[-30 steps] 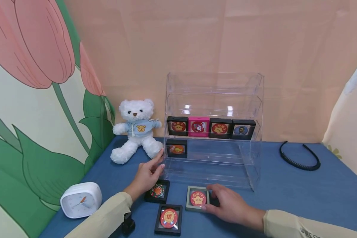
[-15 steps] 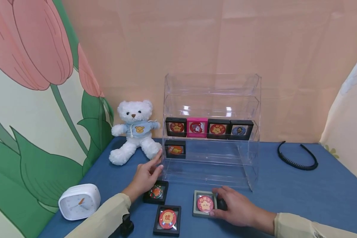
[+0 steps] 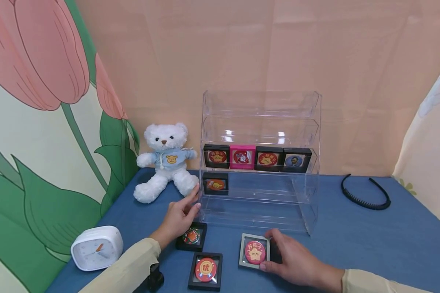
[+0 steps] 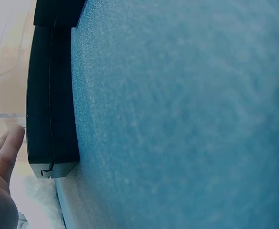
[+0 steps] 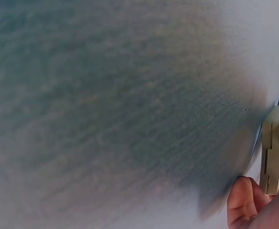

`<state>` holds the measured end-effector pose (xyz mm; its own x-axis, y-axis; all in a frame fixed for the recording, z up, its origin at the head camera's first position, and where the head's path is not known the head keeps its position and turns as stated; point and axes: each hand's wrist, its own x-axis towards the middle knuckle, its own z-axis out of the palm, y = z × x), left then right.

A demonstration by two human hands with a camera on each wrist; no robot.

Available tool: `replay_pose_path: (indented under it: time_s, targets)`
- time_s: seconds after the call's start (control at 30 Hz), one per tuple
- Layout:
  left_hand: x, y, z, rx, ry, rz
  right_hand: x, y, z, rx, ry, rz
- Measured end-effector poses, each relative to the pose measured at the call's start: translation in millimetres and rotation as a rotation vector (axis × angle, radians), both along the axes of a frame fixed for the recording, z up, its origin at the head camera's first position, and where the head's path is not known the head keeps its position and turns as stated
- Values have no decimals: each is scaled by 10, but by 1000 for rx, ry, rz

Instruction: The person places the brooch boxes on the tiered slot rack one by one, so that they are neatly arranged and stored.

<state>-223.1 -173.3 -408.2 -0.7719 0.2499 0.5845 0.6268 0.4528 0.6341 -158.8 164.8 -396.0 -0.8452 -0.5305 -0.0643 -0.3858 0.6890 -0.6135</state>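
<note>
My right hand grips the right edge of a grey-framed badge case, which holds a red round badge with a star figure. In the right wrist view the case shows edge-on between thumb and fingers. My left hand reaches to the lower left side of a clear acrylic display rack, its fingertips at the rack's edge. Under that wrist lies a black-framed badge case; a second black case with a red and gold badge lies nearer. In the left wrist view a black case stands close beside the hand.
Several cases fill the rack's middle shelf, one of them pink; one black case stands below at left. A white teddy bear sits left of the rack. A white clock is front left, a black headband right.
My right hand has moved right and toward me with the grey case, away from the rack, and the case now looks slightly tilted. The left hand has stayed by the rack.
</note>
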Motion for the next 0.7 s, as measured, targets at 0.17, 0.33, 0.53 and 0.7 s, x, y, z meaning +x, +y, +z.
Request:
replay_pose_path:
  time_s: [0.17,0.33,0.53,0.7]
  targets:
    - [3,-3,-9,-4,7,7,16,3,-2,-27,8,11]
    - [3,-7,-7,-9,16,10,37,0,-2,-43,53,16]
    - [4,-4,2,-14,8,7,93,8,-13,-155,179,53]
    - [0,-1,-10,-8,2,9,126,6,-5,-251,240,79]
